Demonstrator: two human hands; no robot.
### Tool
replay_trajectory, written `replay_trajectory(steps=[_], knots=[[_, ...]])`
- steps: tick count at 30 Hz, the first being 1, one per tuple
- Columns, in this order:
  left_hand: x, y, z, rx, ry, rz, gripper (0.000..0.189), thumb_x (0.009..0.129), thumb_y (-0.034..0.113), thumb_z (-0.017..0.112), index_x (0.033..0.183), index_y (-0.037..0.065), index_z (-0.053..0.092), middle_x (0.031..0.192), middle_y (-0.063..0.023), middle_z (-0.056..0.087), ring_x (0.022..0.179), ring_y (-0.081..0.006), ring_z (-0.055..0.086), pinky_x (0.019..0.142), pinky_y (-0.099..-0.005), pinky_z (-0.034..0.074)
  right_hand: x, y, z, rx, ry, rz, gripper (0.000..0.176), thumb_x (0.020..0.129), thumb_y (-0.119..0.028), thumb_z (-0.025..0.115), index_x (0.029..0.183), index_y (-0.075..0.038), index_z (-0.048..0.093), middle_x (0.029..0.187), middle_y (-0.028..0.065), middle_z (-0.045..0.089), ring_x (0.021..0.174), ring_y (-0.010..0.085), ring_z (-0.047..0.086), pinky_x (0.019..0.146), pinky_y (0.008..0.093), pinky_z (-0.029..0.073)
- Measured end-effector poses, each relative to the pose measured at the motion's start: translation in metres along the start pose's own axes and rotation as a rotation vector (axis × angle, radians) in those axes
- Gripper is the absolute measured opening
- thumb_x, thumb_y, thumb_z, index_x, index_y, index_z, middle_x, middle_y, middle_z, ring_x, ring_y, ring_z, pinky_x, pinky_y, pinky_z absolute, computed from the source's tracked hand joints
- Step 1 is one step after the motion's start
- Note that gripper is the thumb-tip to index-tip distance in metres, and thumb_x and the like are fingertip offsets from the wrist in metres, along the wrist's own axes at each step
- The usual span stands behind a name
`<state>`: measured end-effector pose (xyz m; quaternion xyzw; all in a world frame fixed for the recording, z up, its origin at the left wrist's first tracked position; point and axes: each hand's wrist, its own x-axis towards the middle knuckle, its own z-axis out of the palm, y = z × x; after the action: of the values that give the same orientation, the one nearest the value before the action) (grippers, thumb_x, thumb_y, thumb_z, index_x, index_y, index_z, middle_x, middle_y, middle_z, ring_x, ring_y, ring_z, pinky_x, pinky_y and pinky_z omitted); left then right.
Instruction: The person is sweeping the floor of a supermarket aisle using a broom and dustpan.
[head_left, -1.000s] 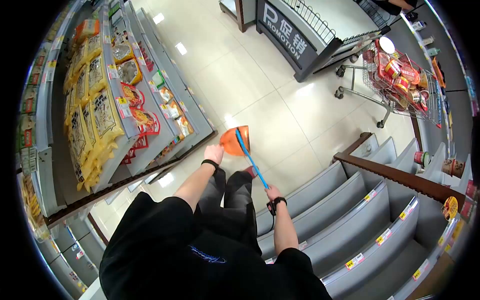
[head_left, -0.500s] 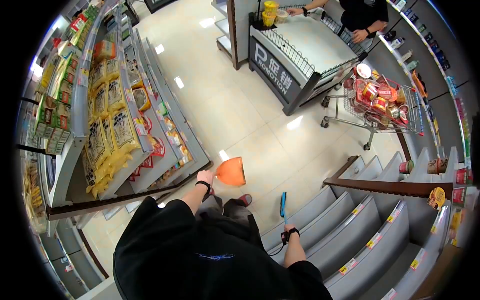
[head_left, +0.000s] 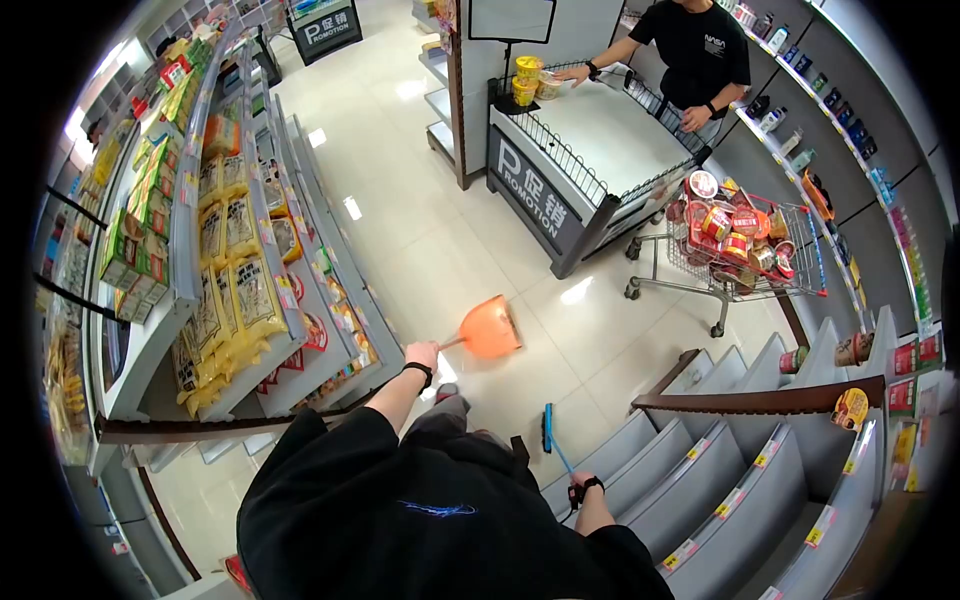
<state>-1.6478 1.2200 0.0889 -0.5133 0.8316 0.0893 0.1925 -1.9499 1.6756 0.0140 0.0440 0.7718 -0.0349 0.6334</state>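
My left hand (head_left: 422,355) is wrapped around the handle of an orange dustpan (head_left: 487,328), whose wide pan reaches forward over the tiled floor. A dark band circles that wrist. On the other side, my right hand (head_left: 581,486) grips the handle of a blue broom (head_left: 547,430). The broom's narrow dark-edged head points away from me, beside the lower shelves at my right. Floor tiles show between the broom head and the dustpan.
Shelves with yellow bags (head_left: 240,290) line the left. Grey shelving (head_left: 690,455) stands close on my right. Ahead are a promotion table (head_left: 630,130) with yellow cups, a person (head_left: 690,60) behind it, and a cart (head_left: 740,240) heaped with instant noodle tubs.
The dustpan has moved forward and to the right with my left hand. The broom has shifted slightly left and down in view. My view has tilted up, showing more of the other person.
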Motion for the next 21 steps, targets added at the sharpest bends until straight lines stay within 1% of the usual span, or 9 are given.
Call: replay_trajectory(steps=[6, 9, 10, 11, 12, 13, 15, 17, 21], knots=[[0.062, -0.001, -0.023, -0.13, 0.003, -0.019, 0.026, 0.091, 0.022, 0.045, 0.092, 0.01, 0.067, 0.093, -0.0126, 0.068, 0.086, -0.0303, 0.066, 0.071, -0.0403, 0.054, 0.026, -0.049, -0.012, -0.063, 0.103, -0.159, 0.024, 0.08, -0.025, 0.056, 0.071, -0.003, 0.054, 0.055, 0.0095, 0.056, 0.046, 0.0253, 0.057, 0.045, 0.0384, 0.045], [0.1, 0.0, -0.035, -0.169, -0.122, -0.069, 0.026, 0.091, 0.025, 0.045, 0.097, 0.011, 0.067, 0.096, -0.0125, 0.067, 0.09, -0.0294, 0.065, 0.074, -0.0401, 0.053, -0.008, -0.088, -0.019, 0.138, 0.049, -0.03, 0.024, 0.082, -0.024, 0.054, 0.068, -0.003, 0.052, 0.056, 0.0091, 0.055, 0.044, 0.0256, 0.056, 0.044, 0.0393, 0.045], [0.117, 0.004, -0.029, -0.161, -0.123, -0.071, 0.026, 0.091, 0.025, 0.046, 0.098, 0.011, 0.066, 0.097, -0.0124, 0.067, 0.09, -0.0291, 0.065, 0.074, -0.0399, 0.053, 0.001, -0.099, -0.02, -0.06, 0.071, -0.211, 0.026, 0.083, -0.024, 0.053, 0.068, -0.004, 0.05, 0.058, 0.0102, 0.056, 0.044, 0.0257, 0.056, 0.043, 0.0401, 0.044], [0.135, 0.007, -0.023, -0.15, -0.117, -0.071, 0.025, 0.09, 0.025, 0.047, 0.099, 0.012, 0.066, 0.098, -0.0123, 0.067, 0.091, -0.0288, 0.065, 0.074, -0.0397, 0.053, 0.006, -0.104, -0.023, -0.002, 0.08, -0.203, 0.026, 0.084, -0.024, 0.052, 0.067, -0.005, 0.048, 0.06, 0.0109, 0.056, 0.044, 0.0253, 0.055, 0.042, 0.0403, 0.043], [0.145, 0.015, -0.023, -0.162, -0.064, 0.014, 0.023, 0.088, 0.023, 0.05, 0.101, 0.012, 0.066, 0.1, -0.0117, 0.067, 0.091, -0.0283, 0.065, 0.075, -0.0394, 0.053, 0.002, -0.114, -0.024, 0.072, 0.076, -0.16, 0.021, 0.083, -0.023, 0.054, 0.073, -0.004, 0.052, 0.062, 0.0094, 0.056, 0.049, 0.0238, 0.054, 0.046, 0.039, 0.042], [0.16, 0.031, -0.031, -0.118, -0.144, -0.079, 0.022, 0.086, 0.02, 0.052, 0.101, 0.013, 0.067, 0.099, -0.0107, 0.067, 0.091, -0.0275, 0.065, 0.075, -0.0386, 0.054, 0.005, -0.118, -0.027, 0.145, 0.07, -0.117, 0.019, 0.082, -0.021, 0.055, 0.079, -0.003, 0.057, 0.064, 0.0079, 0.056, 0.054, 0.0224, 0.053, 0.05, 0.0376, 0.041], [0.193, 0.045, -0.025, -0.092, -0.068, 0.001, 0.021, 0.085, 0.018, 0.052, 0.099, 0.012, 0.067, 0.098, -0.0104, 0.067, 0.09, -0.0272, 0.066, 0.074, -0.0375, 0.054, 0.016, -0.145, -0.033, -0.034, 0.177, -0.221, 0.019, 0.081, -0.02, 0.054, 0.08, -0.002, 0.059, 0.066, 0.0084, 0.057, 0.054, 0.0215, 0.052, 0.05, 0.0372, 0.04], [0.211, 0.044, -0.051, -0.125, -0.149, -0.007, 0.02, 0.085, 0.018, 0.052, 0.097, 0.012, 0.067, 0.099, -0.0109, 0.067, 0.092, -0.027, 0.065, 0.075, -0.0375, 0.054, 0.03, -0.167, -0.038, -0.229, 0.256, -0.238, 0.023, 0.08, -0.019, 0.053, 0.091, -0.001, 0.064, 0.074, 0.0131, 0.062, 0.064, 0.0241, 0.059, 0.058, 0.0402, 0.047], [0.225, 0.005, -0.076, -0.191, -0.237, 0.024, 0.024, 0.088, 0.025, 0.051, 0.099, 0.01, 0.067, 0.106, -0.0152, 0.065, 0.099, -0.0291, 0.062, 0.079, -0.0399, 0.052, 0.019, -0.231, -0.041, -0.233, 0.297, -0.183, 0.026, 0.079, -0.015, 0.05, 0.095, -0.002, 0.064, 0.084, 0.0157, 0.065, 0.073, 0.0283, 0.064, 0.064, 0.0426, 0.049]])
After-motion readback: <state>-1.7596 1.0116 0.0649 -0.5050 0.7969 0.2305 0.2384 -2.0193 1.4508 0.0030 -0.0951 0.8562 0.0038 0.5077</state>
